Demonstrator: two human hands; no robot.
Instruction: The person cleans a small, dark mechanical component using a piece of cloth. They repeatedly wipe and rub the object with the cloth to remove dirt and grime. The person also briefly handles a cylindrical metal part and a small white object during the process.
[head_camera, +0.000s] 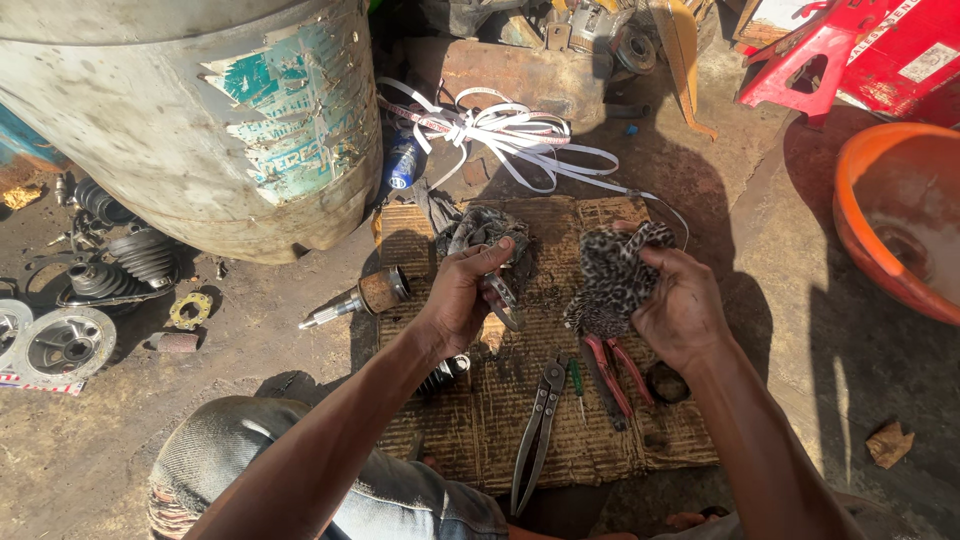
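A: Setting?

B: Outdoor dirt floor, harsh sun, person sitting on the ground. Flattened cardboard mat under both hands.

A: Left hand?

B: Left hand closed around a small metal part, thumb on top. Dirty grey rag just behind its fingers, touching or nearly so, can't tell which.

A: Right hand?

B: Right hand clenched on a leopard-print cloth, bunched up, hanging toward the left hand. The two hands are near each other but apart.

A: Around them?

B: Below the right hand on the mat: red-handled pliers, a green-handled screwdriver, a dark ring. Long steel pliers nearer the person's knees. Left of the left hand, a rusty shaft lies on the dirt. Farther left, rubber boots and a metal hub. Beyond the hands: big grey drum, white strapping. Orange basin well right of the right hand.
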